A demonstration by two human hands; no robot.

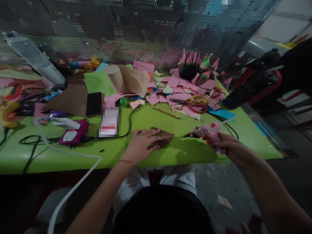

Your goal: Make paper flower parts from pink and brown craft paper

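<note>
My left hand point(138, 144) lies on the green tabletop with its fingers closed over a folded piece of brown paper point(166, 136), whose pointed end faces right. My right hand point(230, 147) grips a pink hot glue gun point(211, 130). A small red light glows on the gun's side, and a pale glue stick point(229, 120) sticks out of its back. The dark, crusted nozzle points left toward the brown paper, apart from it. Behind the two hands lies a pencil point(168, 112).
Scissors point(195, 101) and pink paper scraps point(175, 83) are heaped at the back, near a brown paper roll point(115, 78). To the left lie a dark phone point(94, 104), a lit phone point(109, 122) and a purple power strip point(74, 133) with cords. A dark bottle point(240, 89) leans at right.
</note>
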